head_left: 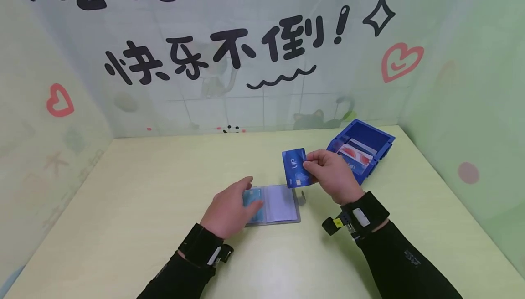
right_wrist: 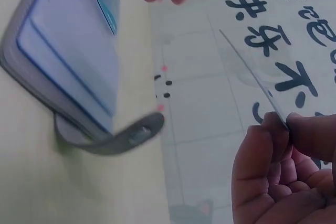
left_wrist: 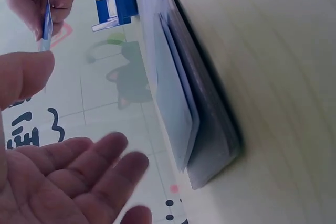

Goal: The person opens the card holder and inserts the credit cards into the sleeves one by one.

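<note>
A blue VIP card is pinched by its edge between the thumb and fingers of my right hand, held above the table. In the right wrist view the card appears nearly edge-on. Below and to its left, a grey card holder lies spread open, with a light blue card in its left side and pale sleeves on its right. Its snap strap sticks out at the side. My left hand hovers over the holder's left side, fingers spread, gripping nothing.
At the back right sits a blue plastic box with several cards inside. The pale wooden table is bounded by a printed cloth backdrop behind and cloth sides at left and right.
</note>
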Demonstrator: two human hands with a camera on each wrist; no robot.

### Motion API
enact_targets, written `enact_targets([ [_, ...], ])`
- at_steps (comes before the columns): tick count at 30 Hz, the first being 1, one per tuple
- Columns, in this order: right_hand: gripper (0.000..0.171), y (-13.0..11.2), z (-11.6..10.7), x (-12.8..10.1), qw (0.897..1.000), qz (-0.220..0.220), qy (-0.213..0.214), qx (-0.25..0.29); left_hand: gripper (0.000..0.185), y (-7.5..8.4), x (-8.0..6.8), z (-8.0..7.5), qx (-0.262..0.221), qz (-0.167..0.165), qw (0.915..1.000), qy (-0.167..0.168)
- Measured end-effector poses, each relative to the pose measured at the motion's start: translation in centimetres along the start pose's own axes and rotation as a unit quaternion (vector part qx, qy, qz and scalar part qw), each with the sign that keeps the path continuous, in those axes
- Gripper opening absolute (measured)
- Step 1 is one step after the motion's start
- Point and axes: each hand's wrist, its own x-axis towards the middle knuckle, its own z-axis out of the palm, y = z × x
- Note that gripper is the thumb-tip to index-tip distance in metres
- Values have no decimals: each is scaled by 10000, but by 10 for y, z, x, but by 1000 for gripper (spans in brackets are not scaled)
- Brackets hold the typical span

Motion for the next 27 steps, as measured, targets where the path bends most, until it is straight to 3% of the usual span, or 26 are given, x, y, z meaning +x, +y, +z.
enact_targets([
  [7, 26, 8, 27, -4, 9965, 17, -524, 651, 65, 5, 1, 2, -833, 170, 9964, -37],
  [14, 28, 11, 51, -9, 9941, -235, -793, 701, 69, 5, 1, 5, -1416, 179, 9898, -17],
  [27, 36, 10, 45, -13, 9961, -321, -784, 262, 70, 7, 3, 6, -1686, 172, 9855, 53],
])
